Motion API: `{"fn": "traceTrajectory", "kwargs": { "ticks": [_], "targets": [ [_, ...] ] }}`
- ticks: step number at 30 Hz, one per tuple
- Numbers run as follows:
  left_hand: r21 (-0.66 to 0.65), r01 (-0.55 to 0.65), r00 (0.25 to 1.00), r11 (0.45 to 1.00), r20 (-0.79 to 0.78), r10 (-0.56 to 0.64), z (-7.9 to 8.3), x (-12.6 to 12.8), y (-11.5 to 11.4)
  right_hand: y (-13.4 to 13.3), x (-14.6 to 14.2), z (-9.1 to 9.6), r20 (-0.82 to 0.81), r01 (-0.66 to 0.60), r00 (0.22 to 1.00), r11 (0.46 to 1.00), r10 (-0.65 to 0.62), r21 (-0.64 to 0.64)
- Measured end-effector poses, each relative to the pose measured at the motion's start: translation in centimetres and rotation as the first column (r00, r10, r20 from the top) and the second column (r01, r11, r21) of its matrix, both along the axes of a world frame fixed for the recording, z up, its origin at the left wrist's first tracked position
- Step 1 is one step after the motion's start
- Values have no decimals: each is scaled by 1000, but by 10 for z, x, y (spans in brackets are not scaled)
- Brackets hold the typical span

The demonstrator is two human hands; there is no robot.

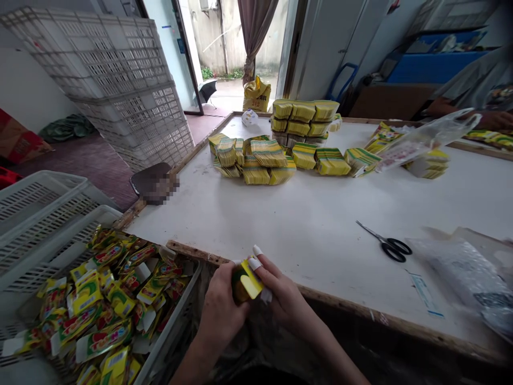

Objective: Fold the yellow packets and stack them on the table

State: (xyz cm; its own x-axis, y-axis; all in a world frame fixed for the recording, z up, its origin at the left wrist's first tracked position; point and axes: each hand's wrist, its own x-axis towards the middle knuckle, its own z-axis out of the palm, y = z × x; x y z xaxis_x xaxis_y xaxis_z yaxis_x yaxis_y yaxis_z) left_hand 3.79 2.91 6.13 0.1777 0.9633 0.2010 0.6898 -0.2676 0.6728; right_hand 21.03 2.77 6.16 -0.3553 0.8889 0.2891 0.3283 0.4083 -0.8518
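Observation:
At the table's near edge, my left hand (224, 299) is wrapped round a small yellow and green carton (250, 280). A yellow flap on the carton stands out toward me. My right hand (280, 291) has white coverings on its fingertips, and its fingers press on the carton's upper right side. Something whitish shows under the right fingers, too small to make out. Beside my left arm, a white plastic crate (176, 315) holds many similar yellow cartons (104, 339), several with white end flaps open.
Bundled stacks of yellow flat packets (268, 155) stand across the white table (320, 214). Black-handled scissors (395, 249) and clear plastic bags (473, 272) lie to the right. Tall stacked crates (116, 80) and a dark scoop (150, 182) are at left. Another person's arm (460, 101) shows far right.

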Motion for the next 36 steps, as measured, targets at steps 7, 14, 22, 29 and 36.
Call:
{"fn": "traceTrajectory", "kwargs": {
  "ticks": [7, 14, 22, 29, 36],
  "targets": [
    [-9, 21, 997, 1000, -78, -21, 19, -11, 1, 12, 10, 12, 136, -99, 986, 995, 101, -21],
    [-11, 40, 996, 999, -78, -41, 25, -13, 2, 17, 7, 28, 39, -113, 993, 993, 114, -46],
    [-88, 20, 997, 996, -71, -26, 24, -31, -4, 15, -14, 4, -13, -154, 988, 985, 154, -73],
    [-111, 4, 994, 994, -105, -15, 18, -48, -5, 17, -21, 0, 34, -187, 981, 980, 190, -74],
    [-75, 2, 994, 997, -112, -11, 12, -40, -9, 10, -24, 3, -94, -102, 992, 984, 89, -144]
  ]
}}
